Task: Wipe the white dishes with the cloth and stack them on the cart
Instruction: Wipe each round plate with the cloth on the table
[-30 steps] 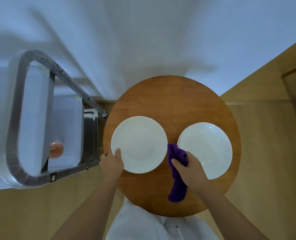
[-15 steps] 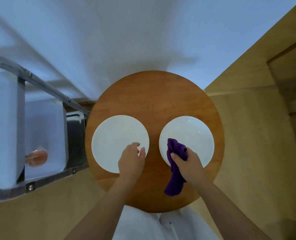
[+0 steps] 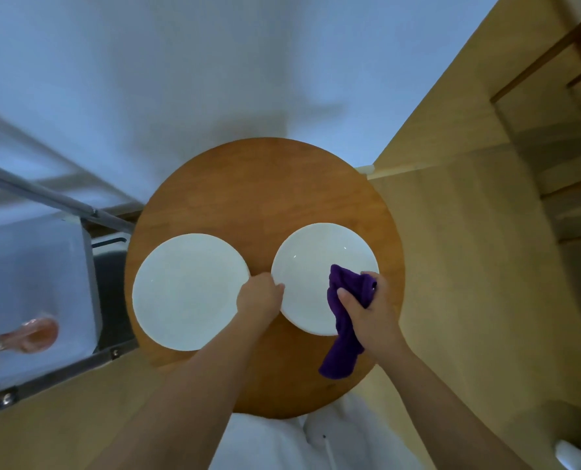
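Two white plates lie side by side on a round wooden table [image 3: 265,184]. The left plate [image 3: 187,290] lies untouched. My left hand [image 3: 260,296] sits between the plates and grips the left rim of the right plate [image 3: 312,262]. My right hand [image 3: 370,310] holds a purple cloth [image 3: 341,320] bunched on the right plate's near right part. The cloth's tail hangs down over the table toward me.
A metal cart [image 3: 55,205] stands at the left, close against the table, with a white-lined shelf [image 3: 41,266] and an orange object [image 3: 34,335] on it. A wooden wall and cabinet [image 3: 485,232] stand to the right. The wall behind is white.
My left hand left the left plate and moved right to the right plate's rim. My right hand carried the cloth further onto the right plate. The view shifted right.
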A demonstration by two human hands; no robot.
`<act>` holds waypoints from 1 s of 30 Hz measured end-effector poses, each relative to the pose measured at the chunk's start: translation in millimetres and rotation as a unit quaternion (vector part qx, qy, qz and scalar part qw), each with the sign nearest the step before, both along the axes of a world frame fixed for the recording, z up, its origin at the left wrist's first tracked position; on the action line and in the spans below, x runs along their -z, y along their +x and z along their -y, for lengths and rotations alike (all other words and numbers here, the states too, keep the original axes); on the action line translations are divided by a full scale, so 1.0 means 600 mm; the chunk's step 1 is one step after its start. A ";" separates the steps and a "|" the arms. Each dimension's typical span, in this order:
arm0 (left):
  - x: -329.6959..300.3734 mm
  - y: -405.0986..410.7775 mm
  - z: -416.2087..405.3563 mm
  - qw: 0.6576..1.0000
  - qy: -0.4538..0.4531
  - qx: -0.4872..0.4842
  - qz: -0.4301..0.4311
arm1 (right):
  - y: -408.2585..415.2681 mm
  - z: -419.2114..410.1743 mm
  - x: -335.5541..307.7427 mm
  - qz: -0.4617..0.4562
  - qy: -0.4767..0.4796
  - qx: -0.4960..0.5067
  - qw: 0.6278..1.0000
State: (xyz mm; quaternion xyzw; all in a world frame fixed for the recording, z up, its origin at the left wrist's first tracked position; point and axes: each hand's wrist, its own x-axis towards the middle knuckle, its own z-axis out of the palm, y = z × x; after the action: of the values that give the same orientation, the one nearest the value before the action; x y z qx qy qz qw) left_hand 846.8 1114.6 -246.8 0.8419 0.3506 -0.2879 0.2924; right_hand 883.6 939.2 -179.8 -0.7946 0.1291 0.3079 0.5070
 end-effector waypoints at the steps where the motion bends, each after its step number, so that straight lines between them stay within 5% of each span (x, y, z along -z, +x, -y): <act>1: -0.004 0.002 0.000 1.000 0.008 0.009 -0.007 | 0.000 0.003 0.002 -0.003 0.001 0.000 1.000; 6: -0.018 0.019 -0.005 0.999 0.030 0.016 0.005 | 0.002 0.010 0.005 -0.022 -0.006 -0.013 1.000; 9: -0.015 0.011 -0.004 0.995 -0.027 -0.061 0.075 | 0.003 0.009 0.005 -0.027 -0.010 -0.011 1.000; 17: -0.020 0.010 0.046 0.904 -0.182 -0.358 0.144 | 0.004 0.010 0.000 -0.010 -0.014 0.012 1.000; 30: -0.108 -0.019 0.035 0.819 -0.305 -0.439 0.209 | 0.011 -0.004 -0.043 0.115 -0.002 -0.009 0.993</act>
State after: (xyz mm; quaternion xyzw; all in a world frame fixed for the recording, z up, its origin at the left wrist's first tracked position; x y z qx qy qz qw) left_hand 835.7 1093.7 -181.8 0.5066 0.5082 -0.0385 0.6954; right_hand 890.5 941.4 -153.8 -0.8271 0.0636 0.2185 0.5139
